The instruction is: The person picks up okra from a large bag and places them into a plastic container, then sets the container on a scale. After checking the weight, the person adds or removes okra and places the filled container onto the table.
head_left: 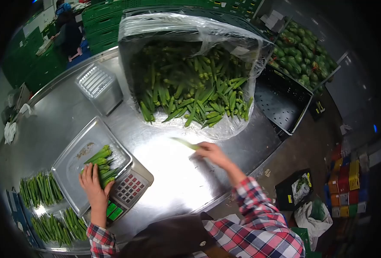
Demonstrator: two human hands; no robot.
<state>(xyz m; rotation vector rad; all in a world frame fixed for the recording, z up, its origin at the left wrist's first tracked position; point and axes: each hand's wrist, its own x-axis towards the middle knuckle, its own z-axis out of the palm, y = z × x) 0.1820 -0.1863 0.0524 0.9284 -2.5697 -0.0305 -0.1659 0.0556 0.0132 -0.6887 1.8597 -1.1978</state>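
A bunch of okra [101,158] lies in the clear plastic tray [65,174], which sits on top of a weighing scale [145,174] with a red-and-white keypad and a lit green display. My left hand [95,189] is over the near end of that bunch, its fingers closed around the pods. Between the fingers of my right hand [215,155] is a single okra pod [184,142], a little blurred, held above the steel table [169,172]. Beyond it a crate lined with clear plastic film [229,131] holds a large heap of loose okra [199,92].
Stacked clear trays [98,84] stand left of the crate. Packed okra [55,228] lies at the table's left end. To the right are an empty black crate [281,103] and a bin of green produce [298,53]. Another person [68,36] is at the back left, near green crates [102,26].
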